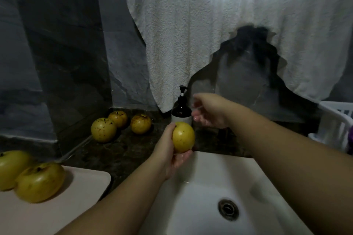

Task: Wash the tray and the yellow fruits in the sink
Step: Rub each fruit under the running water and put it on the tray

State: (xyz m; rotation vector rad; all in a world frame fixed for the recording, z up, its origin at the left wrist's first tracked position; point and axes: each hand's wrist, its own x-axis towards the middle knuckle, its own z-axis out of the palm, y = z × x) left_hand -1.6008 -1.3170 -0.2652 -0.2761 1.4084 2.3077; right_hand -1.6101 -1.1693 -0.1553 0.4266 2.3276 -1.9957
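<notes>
My left hand (168, 150) grips a yellow fruit (183, 137) above the far left corner of the white sink (200, 206). My right hand (208, 109) hovers wet and blurred just behind it, fingers loosely spread and holding nothing. Three more speckled yellow fruits (103, 129) (118, 118) (141, 123) lie on the dark counter at the back left. Two yellow fruits (40, 182) (10, 168) sit on the pale tray (82, 187) at the lower left.
A dark pump bottle (181, 108) stands on the counter behind the held fruit. A white towel (210, 34) hangs over the wall above. A white plastic basket (336, 126) stands at the right edge. The sink drain (228, 209) is open.
</notes>
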